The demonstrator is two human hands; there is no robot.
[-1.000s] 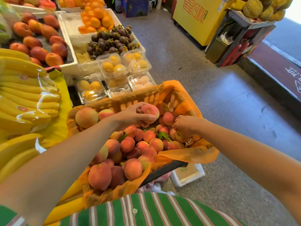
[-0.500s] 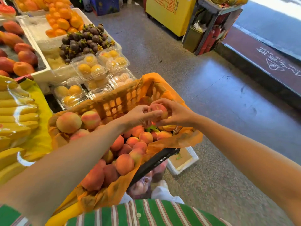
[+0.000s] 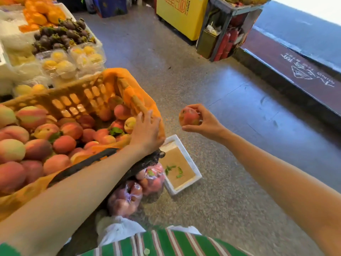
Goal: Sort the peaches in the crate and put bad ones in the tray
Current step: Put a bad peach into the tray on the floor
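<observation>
An orange slatted crate (image 3: 77, 97) lined with orange plastic holds several peaches (image 3: 64, 144). My left hand (image 3: 147, 129) rests on the crate's right rim with its fingers fairly straight, holding nothing. My right hand (image 3: 204, 122) grips one reddish peach (image 3: 189, 117) in the air to the right of the crate, above the floor. A white foam tray (image 3: 180, 189) lies on the floor below and between my hands. Inside it are a brown liner and a few green leaves, with no peaches.
Clear bags of peaches (image 3: 136, 189) sit on the floor under the crate's corner. Boxed yellow fruit (image 3: 73, 60), dark mangosteens (image 3: 60, 36) and oranges (image 3: 43, 14) fill the stall at the back left. A yellow cabinet (image 3: 181, 15) and red extinguishers (image 3: 226, 45) stand across the grey floor (image 3: 221, 89).
The peach passed from my left hand to my right. My right hand then carried it out of the crate to the right, over the floor. My left hand settled on the crate's rim.
</observation>
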